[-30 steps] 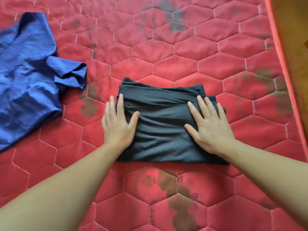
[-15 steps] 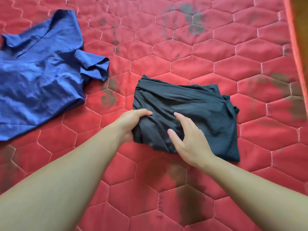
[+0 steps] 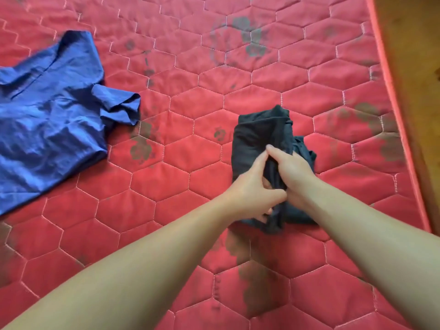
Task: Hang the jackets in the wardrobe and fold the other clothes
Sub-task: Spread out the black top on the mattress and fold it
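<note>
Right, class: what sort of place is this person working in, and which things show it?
Probably a bedroom: clothes are being folded on a red quilted mattress, a blue shirt lies spread out, and both hands grip a black garment.

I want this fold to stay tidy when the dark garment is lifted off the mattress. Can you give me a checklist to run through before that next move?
1. Left hand grips the folded dark cloth garment: ok.
2. Right hand grips it too: ok, fingers curled into the cloth.
3. Fold is compact: not ok, loose cloth bulges out on the right side.
4. Layers underneath are aligned: cannot tell, the hands hide them.
5. Crumpled blue short-sleeved shirt lies apart from the bundle: ok.
6. Red quilted mattress beside the bundle is bare for setting it down: ok.
</note>
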`<state>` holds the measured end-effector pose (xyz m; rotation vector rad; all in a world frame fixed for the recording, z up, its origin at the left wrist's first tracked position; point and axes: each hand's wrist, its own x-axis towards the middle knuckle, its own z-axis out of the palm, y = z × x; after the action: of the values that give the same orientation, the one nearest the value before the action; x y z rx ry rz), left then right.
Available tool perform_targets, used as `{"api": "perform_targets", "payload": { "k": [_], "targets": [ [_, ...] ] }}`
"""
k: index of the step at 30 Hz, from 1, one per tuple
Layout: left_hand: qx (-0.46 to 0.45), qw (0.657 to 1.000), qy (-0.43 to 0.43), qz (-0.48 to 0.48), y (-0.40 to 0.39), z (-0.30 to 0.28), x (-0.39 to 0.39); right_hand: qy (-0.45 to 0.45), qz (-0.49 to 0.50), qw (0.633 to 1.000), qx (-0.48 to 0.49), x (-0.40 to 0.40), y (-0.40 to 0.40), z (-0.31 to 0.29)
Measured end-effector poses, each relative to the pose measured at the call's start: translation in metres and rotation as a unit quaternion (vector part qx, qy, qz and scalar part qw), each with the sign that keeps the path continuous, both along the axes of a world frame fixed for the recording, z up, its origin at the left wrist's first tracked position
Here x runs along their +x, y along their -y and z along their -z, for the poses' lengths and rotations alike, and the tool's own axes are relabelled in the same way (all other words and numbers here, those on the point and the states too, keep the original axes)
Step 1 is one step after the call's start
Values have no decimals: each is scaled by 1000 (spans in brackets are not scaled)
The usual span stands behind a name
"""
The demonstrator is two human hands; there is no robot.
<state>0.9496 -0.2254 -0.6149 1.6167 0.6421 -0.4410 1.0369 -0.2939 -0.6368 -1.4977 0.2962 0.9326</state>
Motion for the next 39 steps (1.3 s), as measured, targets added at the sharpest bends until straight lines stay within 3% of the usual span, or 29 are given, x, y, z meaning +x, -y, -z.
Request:
{"api": "perform_targets", "payload": {
  "k": [3, 7, 12, 15, 19, 21, 23, 26, 28, 31, 36, 39],
  "targets": [
    [-34, 999, -1, -37, 11, 9, -3, -28, -3, 1000, 12, 16, 26, 12],
    [57, 994, -11, -92, 6, 31, -12, -47, -44, 998, -21, 27, 40, 20],
    [191, 964, 1, -186, -4, 39, -16, -33, -71, 996, 44, 48, 31, 5],
    [219, 954, -21, -201, -5, 41, -13, 41, -111, 988, -97, 54, 47, 14],
    [172, 972, -53, -150, 0, 46, -6, 158, -142, 948, -236, 61, 62, 34],
    [149, 973, -79, -159, 3, 49, -1, 282, -132, 904, -292, 61, 60, 29],
    [140, 965, -113, -192, 5, 52, 5, 466, -140, 827, -281, 46, 57, 13],
    [100, 964, -97, -228, 15, 55, 7, 625, -293, 701, -179, 5, 53, 12],
    [35, 963, -92, -252, 25, 56, 5, 629, -373, 662, -164, -11, 51, 26],
    [-66, 949, -128, -279, 37, 58, -2, 582, -453, 637, -225, -1, 54, 44],
    [-93, 957, -107, -252, 36, 56, -5, 594, -484, 584, -268, 14, 51, 46],
    [-117, 956, -92, -254, 35, 52, -5, 656, -487, 508, -271, 30, 27, 29]
  ]
}}
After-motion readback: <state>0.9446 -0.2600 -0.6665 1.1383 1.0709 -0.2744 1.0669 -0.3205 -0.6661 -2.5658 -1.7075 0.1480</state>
